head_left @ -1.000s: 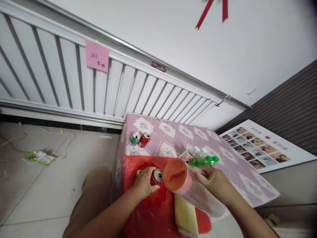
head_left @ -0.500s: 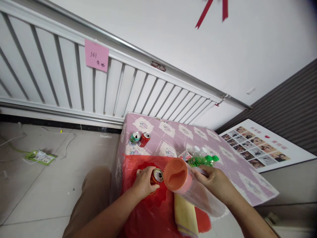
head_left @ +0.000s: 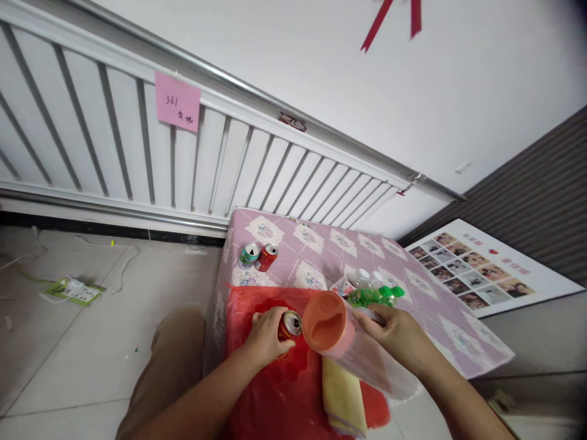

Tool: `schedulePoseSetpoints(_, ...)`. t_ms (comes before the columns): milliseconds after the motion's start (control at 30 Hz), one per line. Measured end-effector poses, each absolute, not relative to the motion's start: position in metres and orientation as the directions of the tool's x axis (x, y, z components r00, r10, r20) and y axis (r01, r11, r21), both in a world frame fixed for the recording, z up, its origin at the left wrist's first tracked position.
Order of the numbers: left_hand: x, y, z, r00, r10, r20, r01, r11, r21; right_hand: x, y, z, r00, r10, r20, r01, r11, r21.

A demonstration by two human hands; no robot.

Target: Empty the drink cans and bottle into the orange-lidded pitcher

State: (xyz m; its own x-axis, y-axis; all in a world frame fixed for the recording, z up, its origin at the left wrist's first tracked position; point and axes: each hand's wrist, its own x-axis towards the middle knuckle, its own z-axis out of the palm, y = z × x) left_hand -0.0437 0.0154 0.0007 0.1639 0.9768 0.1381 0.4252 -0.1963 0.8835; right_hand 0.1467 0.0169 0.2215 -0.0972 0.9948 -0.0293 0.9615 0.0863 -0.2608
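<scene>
My left hand (head_left: 266,335) is wrapped round a red drink can (head_left: 290,326), its opened top facing up, above a red plastic sheet (head_left: 284,400). In my right hand (head_left: 395,333) is the handle of a clear plastic pitcher (head_left: 378,366) with an orange lid (head_left: 324,322). The pitcher is tilted, its lid end toward the can and just beside it. No stream of liquid can be made out between them. A folded yellow cloth (head_left: 343,397) lies on the red sheet beneath the pitcher.
A green can (head_left: 249,256) and another red can (head_left: 266,257) stand at the far left of the flowered tablecloth (head_left: 343,242). Several green-capped plastic bottles (head_left: 376,296) lie beyond my right hand. A white radiator (head_left: 257,168) lines the wall; a power strip (head_left: 76,291) is on the floor.
Almost nothing differs. The can and the tilted pitcher keep their places, with only a very slight shift of the whole view.
</scene>
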Motion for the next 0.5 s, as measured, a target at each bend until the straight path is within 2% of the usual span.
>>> schedulePoseSetpoints(500, -0.0438, 0.0150, 0.0033, 0.165, 0.979, 0.121, 0.428, -0.182, 0.885, 0.1463, 0.0165, 0.2226, -0.123, 0.991, -0.044, 0.956, 0.107, -0.273)
